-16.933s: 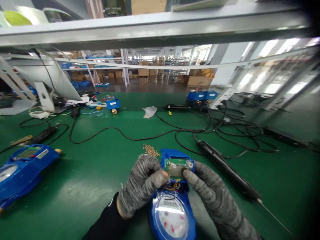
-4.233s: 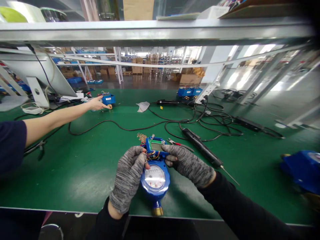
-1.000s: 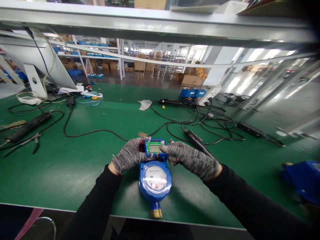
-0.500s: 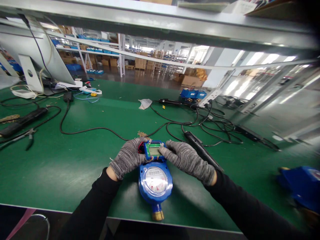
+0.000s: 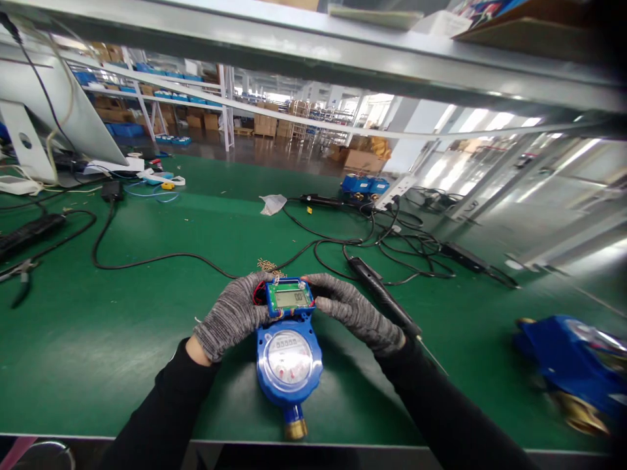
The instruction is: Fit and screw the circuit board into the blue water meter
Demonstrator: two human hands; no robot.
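Observation:
A blue water meter with a round dial and a brass fitting at its near end lies on the green mat in front of me. At its far end sits a small green display module with coloured wires beside it. My left hand, in a grey knit glove, grips the module's left side. My gloved right hand holds its right side, fingers curled over the edge. A little heap of small brass screws lies just beyond my hands.
A black electric screwdriver lies right of my right hand, its cable among tangled cords. Another blue meter rests at the far right. Pliers and a monitor stand are on the left; blue parts at the back.
My hands and the meter have stayed together, while the view has shifted right. The display module now lies flatter on the meter with its screen facing up, and my right fingers moved to its edge.

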